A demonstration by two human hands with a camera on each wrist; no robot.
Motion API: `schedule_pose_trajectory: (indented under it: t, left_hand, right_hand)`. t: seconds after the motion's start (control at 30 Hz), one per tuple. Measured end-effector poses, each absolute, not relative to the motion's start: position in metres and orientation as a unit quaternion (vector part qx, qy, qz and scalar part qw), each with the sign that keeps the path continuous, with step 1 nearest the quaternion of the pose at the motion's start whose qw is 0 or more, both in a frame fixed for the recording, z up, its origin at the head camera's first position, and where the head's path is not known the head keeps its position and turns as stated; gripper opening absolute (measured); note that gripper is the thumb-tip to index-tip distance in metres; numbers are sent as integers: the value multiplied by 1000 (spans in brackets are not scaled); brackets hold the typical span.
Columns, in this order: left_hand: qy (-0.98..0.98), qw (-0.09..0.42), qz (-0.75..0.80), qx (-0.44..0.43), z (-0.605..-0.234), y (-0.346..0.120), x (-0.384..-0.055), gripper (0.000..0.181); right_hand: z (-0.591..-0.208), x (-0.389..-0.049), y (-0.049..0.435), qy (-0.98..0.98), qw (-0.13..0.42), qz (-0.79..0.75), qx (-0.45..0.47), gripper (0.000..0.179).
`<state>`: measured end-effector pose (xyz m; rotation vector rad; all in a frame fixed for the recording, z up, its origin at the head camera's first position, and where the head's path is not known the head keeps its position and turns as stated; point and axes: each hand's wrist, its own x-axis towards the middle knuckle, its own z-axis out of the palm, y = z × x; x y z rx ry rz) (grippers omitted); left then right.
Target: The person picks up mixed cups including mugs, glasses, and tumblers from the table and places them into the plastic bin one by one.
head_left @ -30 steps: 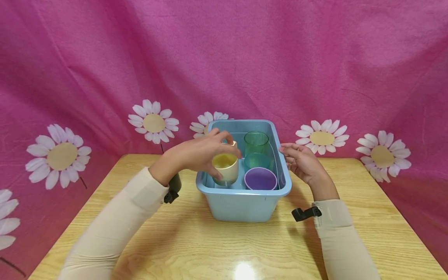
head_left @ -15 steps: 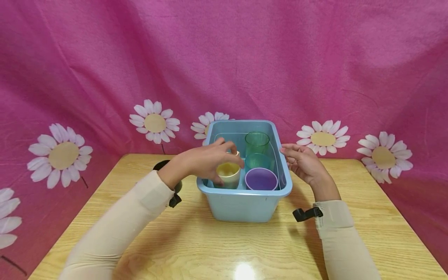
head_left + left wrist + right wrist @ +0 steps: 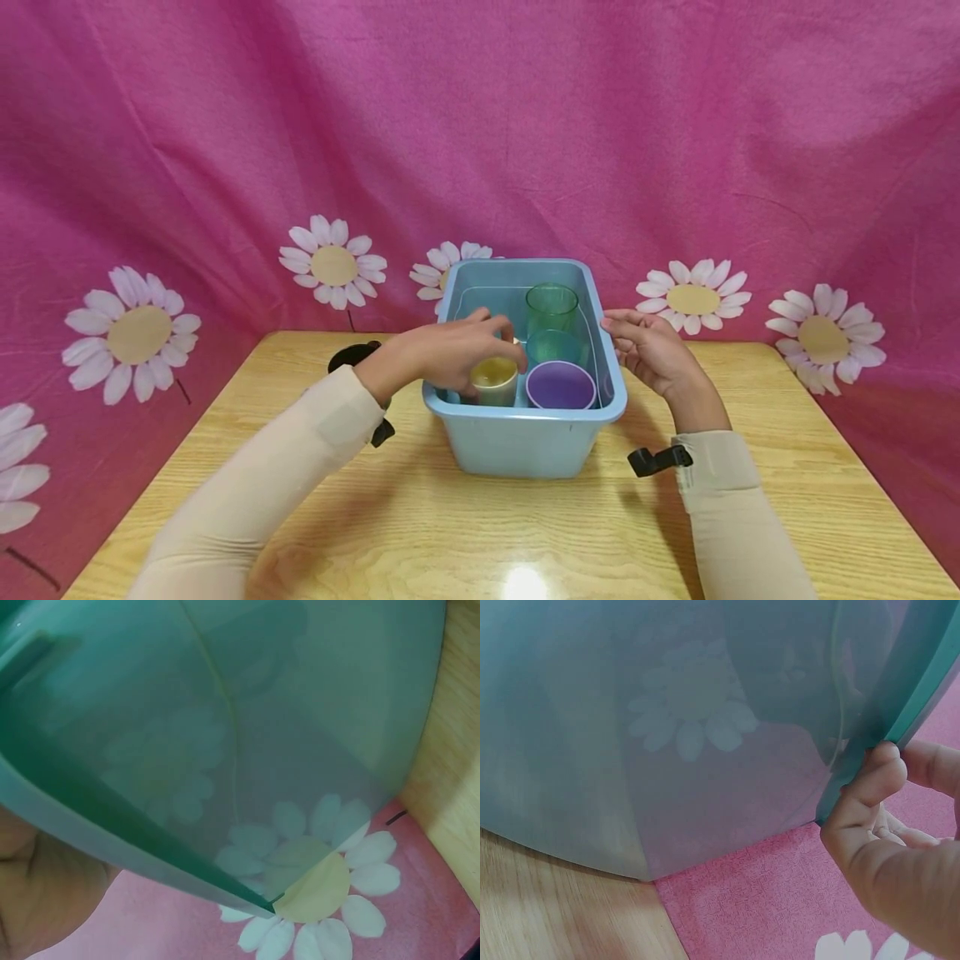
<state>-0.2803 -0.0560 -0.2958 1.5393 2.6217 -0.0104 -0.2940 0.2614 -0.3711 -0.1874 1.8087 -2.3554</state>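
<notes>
My left hand reaches down into the light blue basin, its thumb and fingers round a cream cup with a yellow inside. The cup stands low at the front left, below the basin's rim. In the left wrist view only part of that hand shows beyond the rim. My right hand pinches the right rim of the basin; the right wrist view shows thumb and fingers on it. Beside the cream cup are a purple bowl-like vessel, a teal vessel and a green glass.
A dark round-rimmed vessel stands on the wooden table, left of the basin and partly hidden by my left wrist. A pink cloth with daisies hangs behind the table.
The left hand has lowered the cream cup further into the basin and moved slightly right with it. More of the dark vessel shows now. My right hand stays at the rim.
</notes>
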Motion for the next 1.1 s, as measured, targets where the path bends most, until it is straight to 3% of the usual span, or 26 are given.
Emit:
schedule_pose_trajectory:
  t: [1.1]
  left_hand:
    - [865, 146, -36, 479, -314, -40, -290, 56]
  right_hand:
    - [-370, -293, 262, 610, 82, -786, -62, 16]
